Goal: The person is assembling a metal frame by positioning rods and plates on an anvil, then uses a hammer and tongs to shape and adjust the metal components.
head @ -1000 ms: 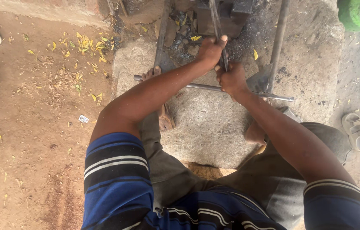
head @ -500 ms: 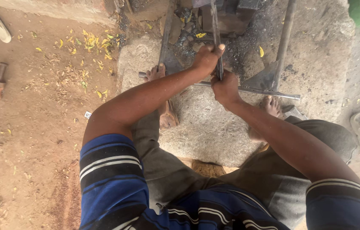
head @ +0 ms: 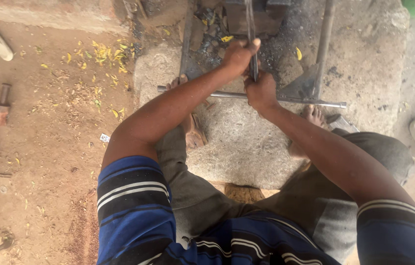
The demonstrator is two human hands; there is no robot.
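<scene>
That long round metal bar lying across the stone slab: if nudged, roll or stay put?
The metal bar looks round and smooth, so probably apt to roll on the stone slab. Likely stiff, and heavy for its thickness. The right hand resting over it may pin it.

Short-sleeved shirt [head: 133,206] in blue with dark and white stripes, grey-olive trousers [head: 187,172], bare forearms, bare feet, left hand [head: 238,54] and right hand [head: 261,92] ungloved.

Soft, even daylight; I note no glare.
Shadows faint beneath the forearms. Focus sharp across the dirt floor [head: 45,147]; slight wide-angle stretching at the edges, near sleeves marginally soft.
</scene>
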